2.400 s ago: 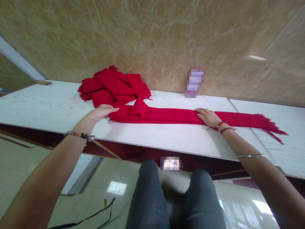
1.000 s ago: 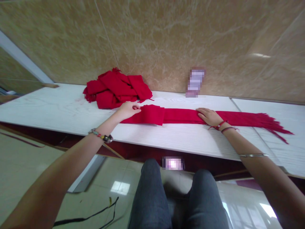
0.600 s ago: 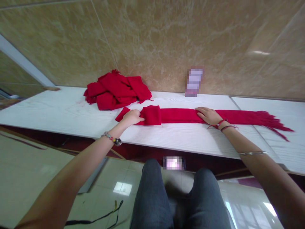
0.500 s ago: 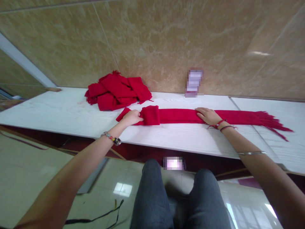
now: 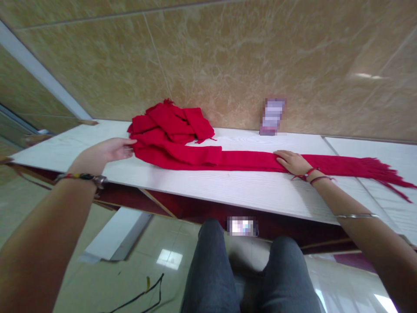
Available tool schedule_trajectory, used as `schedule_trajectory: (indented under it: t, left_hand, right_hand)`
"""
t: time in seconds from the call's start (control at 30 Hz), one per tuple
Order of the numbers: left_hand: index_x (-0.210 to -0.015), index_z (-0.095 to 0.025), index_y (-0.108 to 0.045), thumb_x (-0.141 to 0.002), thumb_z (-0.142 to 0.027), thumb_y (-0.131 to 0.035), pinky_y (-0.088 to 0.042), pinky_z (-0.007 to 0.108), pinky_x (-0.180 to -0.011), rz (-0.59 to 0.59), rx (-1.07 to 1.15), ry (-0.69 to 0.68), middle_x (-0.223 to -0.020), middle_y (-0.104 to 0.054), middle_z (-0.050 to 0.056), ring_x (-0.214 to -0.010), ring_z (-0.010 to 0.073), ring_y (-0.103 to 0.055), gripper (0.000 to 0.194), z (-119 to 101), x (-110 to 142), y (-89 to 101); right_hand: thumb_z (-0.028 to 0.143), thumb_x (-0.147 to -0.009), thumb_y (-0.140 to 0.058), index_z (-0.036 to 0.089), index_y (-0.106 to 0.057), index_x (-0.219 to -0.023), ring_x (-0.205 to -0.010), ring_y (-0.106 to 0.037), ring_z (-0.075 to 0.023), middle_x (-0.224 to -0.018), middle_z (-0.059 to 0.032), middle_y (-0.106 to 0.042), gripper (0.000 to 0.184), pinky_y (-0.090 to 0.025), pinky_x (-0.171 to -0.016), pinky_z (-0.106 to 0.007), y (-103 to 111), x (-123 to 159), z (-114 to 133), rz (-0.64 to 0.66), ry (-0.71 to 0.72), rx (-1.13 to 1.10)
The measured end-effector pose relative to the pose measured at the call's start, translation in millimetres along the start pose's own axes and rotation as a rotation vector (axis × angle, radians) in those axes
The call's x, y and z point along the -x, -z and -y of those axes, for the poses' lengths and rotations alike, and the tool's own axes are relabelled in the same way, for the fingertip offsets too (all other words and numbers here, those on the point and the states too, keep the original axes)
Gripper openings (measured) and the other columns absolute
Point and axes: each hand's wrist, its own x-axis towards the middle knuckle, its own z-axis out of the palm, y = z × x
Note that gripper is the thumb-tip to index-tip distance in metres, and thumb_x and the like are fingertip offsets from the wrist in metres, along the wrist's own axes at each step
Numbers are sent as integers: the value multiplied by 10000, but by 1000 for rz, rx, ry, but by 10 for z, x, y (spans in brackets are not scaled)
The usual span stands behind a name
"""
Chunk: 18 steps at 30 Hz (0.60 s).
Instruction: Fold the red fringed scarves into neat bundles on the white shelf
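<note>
A red fringed scarf (image 5: 247,161) lies lengthwise along the white tabletop (image 5: 208,184), its fringe spread at the right end. At its left end my left hand (image 5: 114,150) pinches the cloth, which is drawn out sideways in a loose, partly doubled fold. My right hand (image 5: 295,164) rests flat on the scarf's right half, fingers stretched out and pressing it to the table. Behind the left part sits a crumpled pile of red scarves (image 5: 172,121), touching or overlapping the drawn-out cloth; I cannot tell exactly where one ends.
A tan marbled tile wall (image 5: 228,56) rises behind the table. Against it leans a blurred upright phone-like object (image 5: 273,116). Another blurred, bright device (image 5: 242,226) is below the table edge, above my knees (image 5: 211,248). A white box (image 5: 117,234) and a dark strap (image 5: 140,298) lie on the floor.
My left hand has moved left, pulling the scarf's left end out so the bunched fold is now stretched longer. My right hand stays on the scarf. The view has shifted slightly.
</note>
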Motion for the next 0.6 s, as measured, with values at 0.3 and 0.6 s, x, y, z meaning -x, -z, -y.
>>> schedule_trajectory:
  t: [0.3, 0.6]
  left_hand:
    - [-1437, -156, -214, -773, -432, -577, -341, 410, -1045, 114, -352, -261, -1505, -205, 168, -1350, 280, -281, 805, 468, 37, -86]
    - [-1318, -32, -468, -776, -46, -372, -304, 323, -1067, 42, -1020, -637, -1361, -459, 169, -1229, 222, -452, 550, 470, -144, -364]
  right_hand:
    - [436, -903, -290, 199, -548, -1241, -1154, -550, -252, -1264, -103, -585, 486, -443, -985, -442, 10, 25, -23, 31, -15, -10]
    - [435, -904, -271, 209, -546, -1234, -1153, -550, -245, -1246, -97, -597, 485, -432, -994, -442, 19, 29, -12, 29, 2, -11]
